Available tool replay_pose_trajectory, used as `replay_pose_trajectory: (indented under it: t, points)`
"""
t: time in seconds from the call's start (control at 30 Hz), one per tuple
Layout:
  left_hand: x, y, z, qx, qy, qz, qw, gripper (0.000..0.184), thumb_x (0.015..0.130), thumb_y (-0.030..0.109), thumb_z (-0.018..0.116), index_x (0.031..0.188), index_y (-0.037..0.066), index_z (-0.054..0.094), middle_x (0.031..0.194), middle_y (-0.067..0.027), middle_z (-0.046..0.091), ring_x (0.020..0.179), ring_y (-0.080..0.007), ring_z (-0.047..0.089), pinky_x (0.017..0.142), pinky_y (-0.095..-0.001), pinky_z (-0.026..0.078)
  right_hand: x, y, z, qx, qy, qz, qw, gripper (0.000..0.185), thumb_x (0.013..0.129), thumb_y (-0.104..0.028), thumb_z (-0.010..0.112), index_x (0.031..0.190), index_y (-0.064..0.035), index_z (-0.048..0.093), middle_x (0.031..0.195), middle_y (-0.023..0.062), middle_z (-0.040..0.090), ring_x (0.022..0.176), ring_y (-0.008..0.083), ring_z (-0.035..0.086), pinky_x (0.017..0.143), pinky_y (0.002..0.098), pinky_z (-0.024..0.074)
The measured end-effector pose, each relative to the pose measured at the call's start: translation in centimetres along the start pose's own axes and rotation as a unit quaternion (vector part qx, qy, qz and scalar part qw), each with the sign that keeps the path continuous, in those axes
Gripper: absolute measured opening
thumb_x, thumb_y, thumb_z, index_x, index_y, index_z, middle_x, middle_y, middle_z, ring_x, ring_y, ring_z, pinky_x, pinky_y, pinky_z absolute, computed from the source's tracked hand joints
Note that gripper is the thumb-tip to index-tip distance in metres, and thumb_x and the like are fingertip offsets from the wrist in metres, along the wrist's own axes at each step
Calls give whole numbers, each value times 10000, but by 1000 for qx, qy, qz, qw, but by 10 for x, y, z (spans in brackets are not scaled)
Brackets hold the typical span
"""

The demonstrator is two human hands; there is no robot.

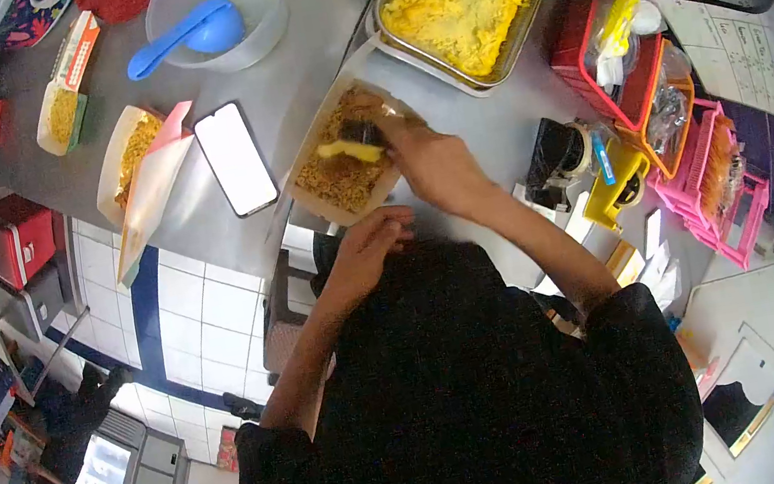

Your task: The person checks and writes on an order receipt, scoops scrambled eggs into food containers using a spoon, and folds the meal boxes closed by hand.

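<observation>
A paper food box [302, 167] filled with brown fried rice [338, 189] lies open in front of me. A smear of yellow egg [350, 151] rests on the rice. My right hand [441, 167] is closed around a dark spoon-like utensil [360, 132], whose head is at the egg; its handle is hidden in my fingers. My left hand [371, 253] is at the box's near edge, fingers bent together against the rim. Beyond the box, a metal tray [484, 88] holds a mass of yellow scrambled egg [456, 3].
A phone [235, 160] with a lit white screen lies left of the box. Further left are filled food boxes [117, 168]. A clear tub [269, 43] holds a blue scoop [215, 28]. Red, orange, yellow and pink baskets [628, 102] stand at right. Another person [58, 466] is at far left.
</observation>
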State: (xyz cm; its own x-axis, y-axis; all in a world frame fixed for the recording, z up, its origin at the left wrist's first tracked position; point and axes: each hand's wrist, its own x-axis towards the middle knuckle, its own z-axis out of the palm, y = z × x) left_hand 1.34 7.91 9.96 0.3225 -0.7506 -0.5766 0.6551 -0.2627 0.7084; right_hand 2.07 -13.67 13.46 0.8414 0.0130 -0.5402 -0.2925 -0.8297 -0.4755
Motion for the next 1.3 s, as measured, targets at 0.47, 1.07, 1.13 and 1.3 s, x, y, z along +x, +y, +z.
replay_pose_trajectory:
  t: [0.47,1.07,1.13,1.3]
  points:
    - [-12,-59,-31,-17,246,21,969,379,1012,136,547,1322,-29,407,1108,-154,639,854,-182,659,746,-305,559,-9,18,28,-110,186,-150,965,679,876,-54,490,1537,-56,334,1025,229,571,925,386,578,838,450,498]
    - [-28,-60,-65,242,220,56,943,467,994,2,429,1454,0,350,1157,-219,603,897,-249,700,638,-336,618,-145,87,96,116,383,157,903,85,850,-98,650,836,-18,628,817,193,650,772,362,639,675,436,519]
    - [-14,-47,-61,290,204,69,932,376,1028,87,442,1386,-29,446,1112,-195,614,775,-226,695,612,-321,619,-181,93,110,159,382,278,867,106,865,-129,664,853,-24,657,816,195,663,737,365,643,651,426,517]
    - [34,-13,-44,426,231,116,867,314,1026,142,498,1251,-70,548,1059,-178,629,786,-189,661,597,-307,567,-257,147,143,109,548,440,703,157,903,-185,660,882,-35,701,787,186,688,695,382,656,624,444,523]
